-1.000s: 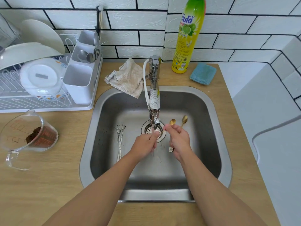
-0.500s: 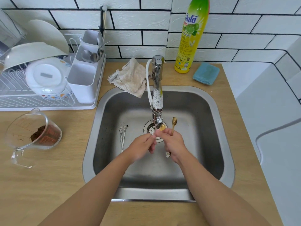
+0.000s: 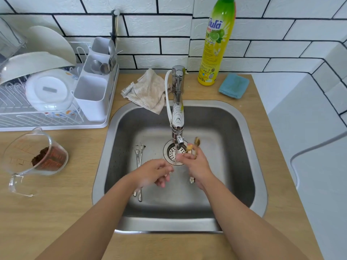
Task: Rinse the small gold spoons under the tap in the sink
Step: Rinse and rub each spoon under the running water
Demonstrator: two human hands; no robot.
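Left hand (image 3: 154, 172): fingers curled, pinching the thin handle end of one gold spoon (image 3: 189, 147), so its bowl reaches up to the tap (image 3: 178, 128) spout. Right hand (image 3: 197, 164): fingers curled around the second gold spoon (image 3: 197, 142), bowl up just beside the spout, a pale ornament on the handle showing below the palm. Judgement: handles are gripped to leave the bowls free for the water. Stream itself too blurred to confirm. Both held above the drain (image 3: 175, 152). Two silver spoons (image 3: 139, 156) lie on the sink (image 3: 242, 128) floor, left of the drain, apart from the gold ones.
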